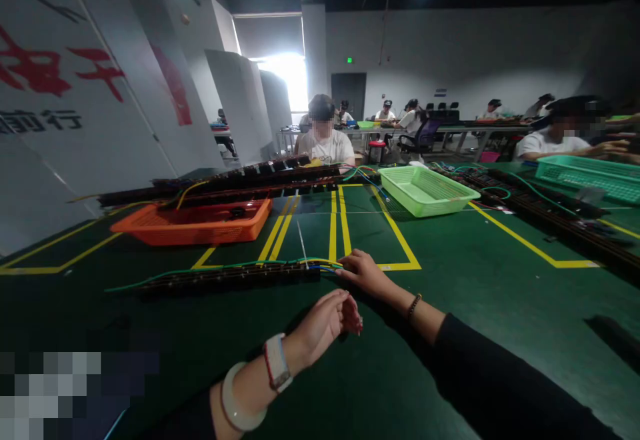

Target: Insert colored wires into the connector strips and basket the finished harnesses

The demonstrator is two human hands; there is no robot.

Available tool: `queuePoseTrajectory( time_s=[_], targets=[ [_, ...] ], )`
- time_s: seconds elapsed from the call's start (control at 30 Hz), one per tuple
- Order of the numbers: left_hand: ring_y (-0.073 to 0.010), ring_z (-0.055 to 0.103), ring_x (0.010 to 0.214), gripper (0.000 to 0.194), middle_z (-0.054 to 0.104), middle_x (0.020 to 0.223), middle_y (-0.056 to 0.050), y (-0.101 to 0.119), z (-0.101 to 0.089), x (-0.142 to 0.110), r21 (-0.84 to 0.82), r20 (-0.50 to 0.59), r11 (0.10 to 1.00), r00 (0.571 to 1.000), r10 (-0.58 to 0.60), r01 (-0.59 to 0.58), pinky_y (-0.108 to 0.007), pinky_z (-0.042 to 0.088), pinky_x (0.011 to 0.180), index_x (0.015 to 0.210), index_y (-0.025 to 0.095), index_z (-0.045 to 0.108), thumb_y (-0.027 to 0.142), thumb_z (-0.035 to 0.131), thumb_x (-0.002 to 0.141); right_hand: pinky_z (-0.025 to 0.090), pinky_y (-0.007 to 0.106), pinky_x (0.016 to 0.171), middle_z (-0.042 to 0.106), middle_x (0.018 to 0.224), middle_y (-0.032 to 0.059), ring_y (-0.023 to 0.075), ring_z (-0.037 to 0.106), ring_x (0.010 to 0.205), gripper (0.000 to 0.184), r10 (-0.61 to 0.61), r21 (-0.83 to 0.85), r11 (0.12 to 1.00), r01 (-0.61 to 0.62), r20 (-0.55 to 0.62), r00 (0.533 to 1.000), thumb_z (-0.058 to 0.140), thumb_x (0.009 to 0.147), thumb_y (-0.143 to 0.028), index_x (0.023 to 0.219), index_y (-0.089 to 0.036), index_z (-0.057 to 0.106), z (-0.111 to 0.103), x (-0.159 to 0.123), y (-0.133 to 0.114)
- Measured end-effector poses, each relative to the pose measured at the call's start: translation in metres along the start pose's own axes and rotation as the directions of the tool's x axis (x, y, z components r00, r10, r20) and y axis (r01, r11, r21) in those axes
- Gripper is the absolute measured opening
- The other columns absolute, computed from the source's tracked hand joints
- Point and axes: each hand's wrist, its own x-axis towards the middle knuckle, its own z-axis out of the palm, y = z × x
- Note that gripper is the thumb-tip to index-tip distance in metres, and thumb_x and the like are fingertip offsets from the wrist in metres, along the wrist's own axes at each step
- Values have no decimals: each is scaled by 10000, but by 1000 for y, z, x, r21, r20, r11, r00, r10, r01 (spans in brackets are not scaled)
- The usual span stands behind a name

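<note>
My right hand [364, 272] rests on the green table at the right end of a long black strip [225, 278], its fingers closed on the green, yellow and blue wires [280, 264] that run along it. My left hand [327, 320] hovers just nearer to me, fingers curled loosely together and nothing visible in them. A watch and a pale bangle sit on the left wrist; a bead bracelet is on the right wrist.
An orange basket [195, 223] stands at the back left beside more long black strips [240, 183]. A light green basket [425, 190] is at the back centre, a teal one [590, 177] far right. Yellow lines mark the table [500, 307]. Other people sit at tables behind.
</note>
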Motion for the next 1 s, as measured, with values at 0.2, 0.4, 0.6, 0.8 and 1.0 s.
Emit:
queuePoseTrajectory(
  time_s=[0.2, 0.4, 0.6, 0.8, 1.0],
  targets=[
    [-164, 612, 721, 154, 608, 745, -70, -1, -2, 1, -52, 0, 998, 1000, -26, 26, -300, 463, 734, 825, 113, 533, 238, 461, 879, 375, 235, 629, 549, 800, 5, 114, 480, 700, 276, 80, 271, 958, -97, 74, 994, 657, 778, -395, 872, -146, 585, 4, -12, -8],
    [-232, 654, 909, 303, 656, 990, -207, 3, 1, -10, -74, 147, 954, 949, -279, 292, -380, 425, 920, 886, 63, 567, 316, 402, 913, 421, 239, 635, 610, 792, 5, 126, 540, 713, 402, 112, 536, 811, -235, 251, 961, 706, 701, -422, 946, -133, 571, 0, -27, -26],
    [-226, 652, 950, 425, 663, 1041, -202, 10, 11, -20, 6, 174, 951, 936, -307, 310, -356, 397, 966, 975, 13, 630, 357, 383, 935, 405, 225, 569, 646, 724, 12, 113, 535, 612, 405, 123, 459, 839, -292, 362, 924, 694, 701, -467, 883, -106, 668, -2, -36, -37],
    [-222, 648, 965, 545, 662, 1013, -219, 10, 10, -19, -5, 152, 949, 939, -310, 314, -328, 412, 948, 947, -12, 624, 427, 300, 955, 353, 201, 539, 637, 690, 10, 98, 509, 588, 283, 77, 356, 922, -151, 215, 974, 605, 796, -380, 800, -106, 678, -1, -41, -42],
    [-213, 655, 898, 436, 667, 958, -168, 4, 13, -19, -117, -28, 984, 990, -137, 133, -357, 423, 937, 1113, 51, 501, 414, 313, 963, 302, 230, 585, 610, 650, 13, 96, 467, 585, 287, -90, -64, 993, 98, 118, 989, 529, 883, -320, 698, -135, 647, -10, -39, -53]
  ],
)
